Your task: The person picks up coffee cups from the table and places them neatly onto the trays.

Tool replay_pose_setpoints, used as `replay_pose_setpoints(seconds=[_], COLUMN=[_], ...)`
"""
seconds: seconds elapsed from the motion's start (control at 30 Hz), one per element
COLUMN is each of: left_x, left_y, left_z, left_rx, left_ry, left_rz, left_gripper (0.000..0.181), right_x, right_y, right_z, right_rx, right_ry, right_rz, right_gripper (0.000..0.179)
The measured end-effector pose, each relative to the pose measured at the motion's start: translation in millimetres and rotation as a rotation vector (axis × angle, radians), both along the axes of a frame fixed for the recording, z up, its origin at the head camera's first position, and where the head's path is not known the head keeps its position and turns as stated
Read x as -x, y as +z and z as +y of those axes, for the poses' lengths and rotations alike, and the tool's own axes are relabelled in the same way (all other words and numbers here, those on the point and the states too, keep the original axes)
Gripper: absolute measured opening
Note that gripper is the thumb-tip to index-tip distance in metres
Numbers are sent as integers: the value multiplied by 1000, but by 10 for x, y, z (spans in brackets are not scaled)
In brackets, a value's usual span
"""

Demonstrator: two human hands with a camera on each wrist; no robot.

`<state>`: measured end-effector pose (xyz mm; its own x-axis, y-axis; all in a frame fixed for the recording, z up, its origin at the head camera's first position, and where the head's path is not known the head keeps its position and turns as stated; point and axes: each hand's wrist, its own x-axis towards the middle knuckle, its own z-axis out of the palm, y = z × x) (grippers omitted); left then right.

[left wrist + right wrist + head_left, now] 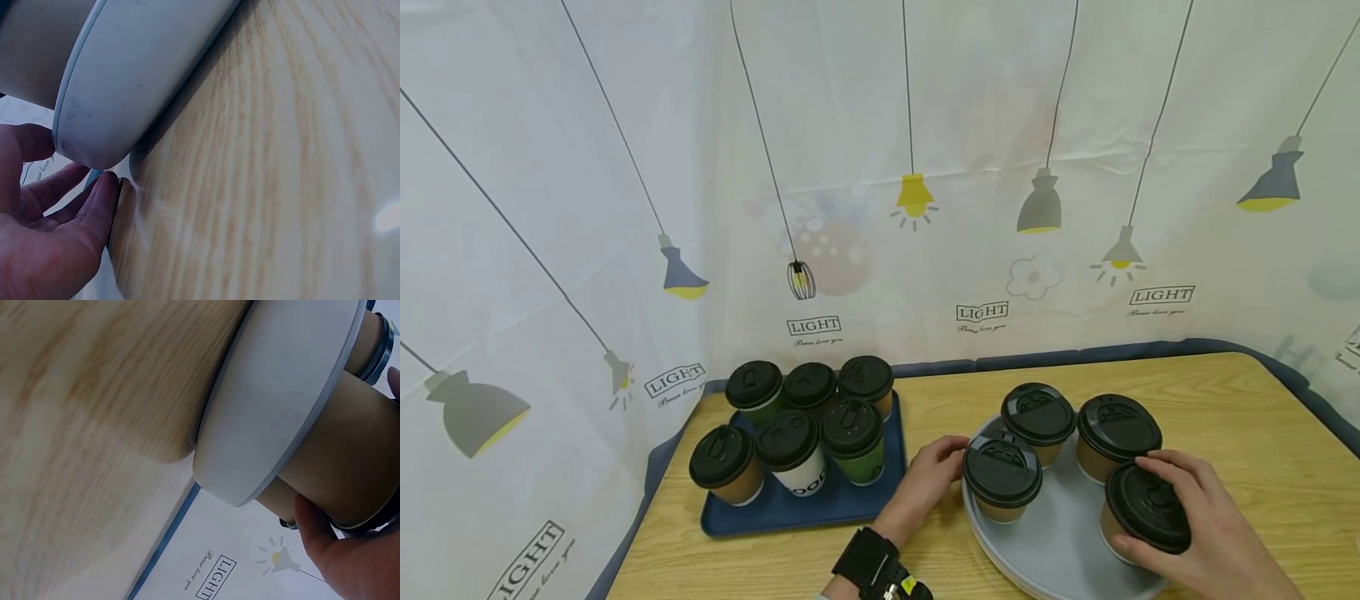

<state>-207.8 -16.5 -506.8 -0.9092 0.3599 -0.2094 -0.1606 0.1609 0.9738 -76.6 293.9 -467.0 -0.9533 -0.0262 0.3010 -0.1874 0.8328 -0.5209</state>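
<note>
My right hand [1206,521] grips a brown paper coffee cup [1116,527] with a black lid, fingers and thumb around its sides. The cup stands at the right of a round light-grey stand [1060,533]; the right wrist view shows its base at the stand's surface. My left hand [928,475] lies at the stand's left edge, a fingertip touching the pale side wall [137,81] in the left wrist view. Three more black-lidded brown cups are on the stand: one at the front left [1002,479], one at the back [1037,417] and one at the back right [1117,433].
A dark blue tray [797,518] at the left holds several black-lidded cups, among them a white one [797,467] and a green one [861,467]. Wooden tabletop [1262,425] lies around the stand. Behind hangs a pale lamp-printed curtain [865,108].
</note>
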Motion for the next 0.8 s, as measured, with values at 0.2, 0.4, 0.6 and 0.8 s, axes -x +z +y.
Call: replay_pose_setpoints(seconds=[0.2, 0.4, 0.6, 0.8], left_x=[5, 2, -2, 1], left_y=[4, 14, 16, 11], left_z=[9, 17, 17, 22], left_rx=[1, -2, -26, -20], left_ry=[1, -1, -11, -16], left_rz=[-1, -1, -6, -12], left_gripper=[32, 33, 40, 42], right_x=[-11, -24, 38, 232], right_y=[-10, -4, 53, 84], right_z=[14, 95, 274, 586], right_rx=[-16, 55, 159, 108], right_ry=[9, 19, -162, -250], right_rz=[15, 76, 76, -187], right_gripper=[104, 81, 42, 45])
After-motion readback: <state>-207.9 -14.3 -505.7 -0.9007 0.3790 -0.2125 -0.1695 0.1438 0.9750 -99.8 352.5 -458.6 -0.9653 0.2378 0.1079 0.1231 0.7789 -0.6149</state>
